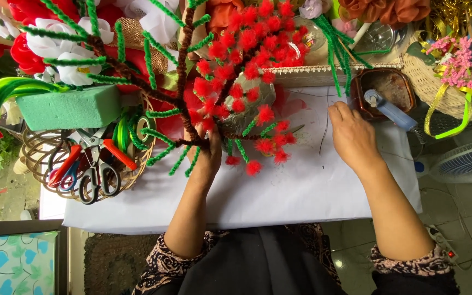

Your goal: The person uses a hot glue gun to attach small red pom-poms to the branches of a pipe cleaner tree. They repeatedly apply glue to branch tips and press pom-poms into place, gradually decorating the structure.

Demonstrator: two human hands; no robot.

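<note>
On the white table (301,191), the left hand (206,155) is gripping the fuzzy wire tree (230,71) while the right hand (353,136), maybe empty, is reaching toward the glue gun (391,109), so the next move calls for a careful grab

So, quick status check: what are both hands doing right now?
Left hand gripping the pipe-cleaner tree at its trunk. Right hand empty, fingers reaching beside the glue gun. Scissors in the wire basket, clear of both.
</note>
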